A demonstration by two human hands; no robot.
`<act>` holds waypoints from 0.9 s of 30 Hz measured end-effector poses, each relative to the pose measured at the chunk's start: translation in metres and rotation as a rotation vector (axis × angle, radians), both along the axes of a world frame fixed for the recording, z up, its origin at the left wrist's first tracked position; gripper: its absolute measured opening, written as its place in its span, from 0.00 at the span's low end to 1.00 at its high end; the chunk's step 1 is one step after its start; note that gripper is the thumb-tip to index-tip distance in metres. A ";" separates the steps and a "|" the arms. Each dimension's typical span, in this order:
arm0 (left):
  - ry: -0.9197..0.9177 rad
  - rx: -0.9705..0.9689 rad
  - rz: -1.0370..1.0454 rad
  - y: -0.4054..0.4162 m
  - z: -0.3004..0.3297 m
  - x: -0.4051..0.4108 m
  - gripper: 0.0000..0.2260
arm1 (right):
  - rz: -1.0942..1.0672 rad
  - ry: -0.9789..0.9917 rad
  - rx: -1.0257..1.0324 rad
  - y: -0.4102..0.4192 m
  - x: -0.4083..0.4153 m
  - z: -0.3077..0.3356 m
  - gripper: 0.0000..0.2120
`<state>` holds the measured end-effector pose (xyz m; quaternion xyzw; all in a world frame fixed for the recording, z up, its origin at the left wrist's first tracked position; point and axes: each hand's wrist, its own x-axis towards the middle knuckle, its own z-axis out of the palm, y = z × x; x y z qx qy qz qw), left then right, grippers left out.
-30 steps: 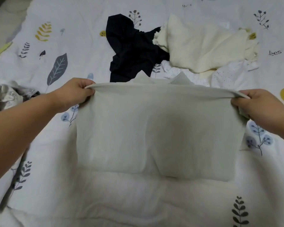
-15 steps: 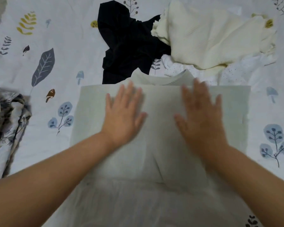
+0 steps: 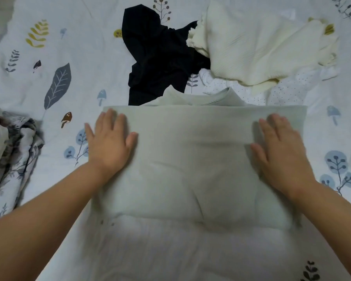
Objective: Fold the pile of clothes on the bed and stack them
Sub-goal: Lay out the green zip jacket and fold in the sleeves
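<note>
The pale green top (image 3: 193, 159) lies at centre, folded once, its collar poking out at 12 o'clock. The left hand (image 3: 109, 145) and right hand (image 3: 282, 151) rest flat on its side edges, fingers spread wide, holding nothing. Likely more folds remain on it. At 12 to 1 o'clock the black garment (image 3: 158, 57), cream garment (image 3: 257, 47) and dotted white one (image 3: 288, 88) lie unfolded. No stack shows yet.

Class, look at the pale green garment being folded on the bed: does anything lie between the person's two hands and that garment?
Nothing visible does. The left hand and right hand lie flat, palms down, directly on the pale green garment, one near each side edge.
</note>
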<state>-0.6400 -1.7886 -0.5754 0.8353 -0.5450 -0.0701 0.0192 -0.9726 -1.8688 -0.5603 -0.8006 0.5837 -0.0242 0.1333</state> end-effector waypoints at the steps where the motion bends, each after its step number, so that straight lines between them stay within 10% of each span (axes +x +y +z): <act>1: 0.037 -0.102 0.067 0.015 0.008 -0.002 0.23 | -0.066 -0.116 -0.043 0.012 -0.006 0.009 0.26; 14: 0.802 -0.107 0.840 0.134 0.008 -0.009 0.08 | -0.893 -0.686 0.573 0.118 -0.054 0.027 0.08; 23: 0.672 -0.066 0.734 0.132 0.021 0.000 0.07 | -0.940 -0.649 0.522 0.108 -0.083 0.018 0.08; 27: 0.344 -0.105 0.509 0.122 0.037 -0.015 0.20 | -0.795 -0.222 0.185 0.107 -0.062 0.026 0.10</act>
